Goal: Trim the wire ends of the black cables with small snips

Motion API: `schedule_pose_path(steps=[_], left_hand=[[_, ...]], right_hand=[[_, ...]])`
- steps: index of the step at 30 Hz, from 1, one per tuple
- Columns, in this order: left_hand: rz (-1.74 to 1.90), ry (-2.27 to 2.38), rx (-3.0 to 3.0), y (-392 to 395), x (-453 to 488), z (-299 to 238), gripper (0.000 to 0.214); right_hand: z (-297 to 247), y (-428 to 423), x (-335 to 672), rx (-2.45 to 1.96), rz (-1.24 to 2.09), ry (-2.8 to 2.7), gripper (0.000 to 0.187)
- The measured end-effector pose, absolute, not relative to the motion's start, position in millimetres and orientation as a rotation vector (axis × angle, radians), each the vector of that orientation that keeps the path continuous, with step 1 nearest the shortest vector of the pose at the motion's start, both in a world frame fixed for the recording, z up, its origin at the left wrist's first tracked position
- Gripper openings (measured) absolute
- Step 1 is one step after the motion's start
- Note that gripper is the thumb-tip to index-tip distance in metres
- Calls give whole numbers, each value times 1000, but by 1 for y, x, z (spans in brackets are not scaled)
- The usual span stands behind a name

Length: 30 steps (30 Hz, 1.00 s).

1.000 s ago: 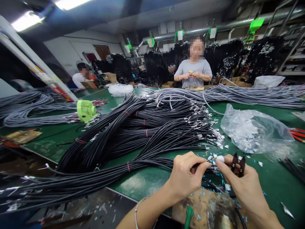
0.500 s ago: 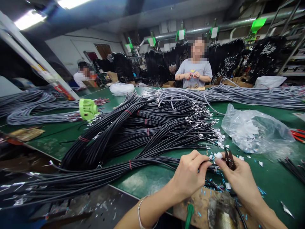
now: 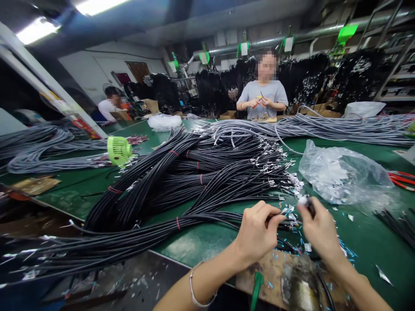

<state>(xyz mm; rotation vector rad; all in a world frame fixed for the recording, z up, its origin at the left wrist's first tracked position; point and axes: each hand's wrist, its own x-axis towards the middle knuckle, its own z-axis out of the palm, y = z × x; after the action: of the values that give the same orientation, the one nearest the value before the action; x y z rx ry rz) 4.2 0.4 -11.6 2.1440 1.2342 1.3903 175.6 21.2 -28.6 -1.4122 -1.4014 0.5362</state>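
1. The left hand point(image 3: 259, 231), with a thin white bracelet point(image 3: 192, 287) at the wrist, is closed in a pinch. Between thumb and forefinger it grasps a cable end with thin blue and white wires point(image 3: 287, 210), which points to the right above the table.
2. The right hand point(image 3: 319, 233) is beside this cable end, apart from the left hand. Its fingers are bent around a dark hand tool point(image 3: 311, 206), which is blurred; whether the tool's jaws are open, I cannot tell. At the thumb there is a small white rounded piece point(image 3: 303, 200).
3. Below the hands, a brown worn board point(image 3: 246, 280) carries a dull metal block point(image 3: 301, 287), and a green handle point(image 3: 257, 287) stands near it.
4. On the green table point(image 3: 184, 248), small blue scraps point(image 3: 347, 249) lie scattered around the right hand.
5. To the left of the hands lie long black cables in bundles point(image 3: 155, 194), bound with pinkish-red ties point(image 3: 178, 223).
6. Beyond the right hand rests a clear crumpled plastic bag point(image 3: 343, 172).
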Motion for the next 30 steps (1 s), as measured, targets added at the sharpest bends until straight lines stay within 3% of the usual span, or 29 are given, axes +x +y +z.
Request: schedule_pose_path(steps=[10, 16, 21, 30], left_hand=[[1451, 1213, 2072, 0, 3, -10, 8], [1403, 1203, 2048, 3, 3, -10, 7], [1238, 1217, 1967, 8, 3, -8, 9], [1327, 1239, 1864, 8, 6, -12, 12]], right_hand=[[-14, 6, 166, -1313, 793, -1471, 28], [-15, 4, 162, -1200, 1236, -1311, 38], [-20, 9, 160, -1181, 1188, -1314, 38], [-15, 0, 153, -1159, 1136, -1426, 33]])
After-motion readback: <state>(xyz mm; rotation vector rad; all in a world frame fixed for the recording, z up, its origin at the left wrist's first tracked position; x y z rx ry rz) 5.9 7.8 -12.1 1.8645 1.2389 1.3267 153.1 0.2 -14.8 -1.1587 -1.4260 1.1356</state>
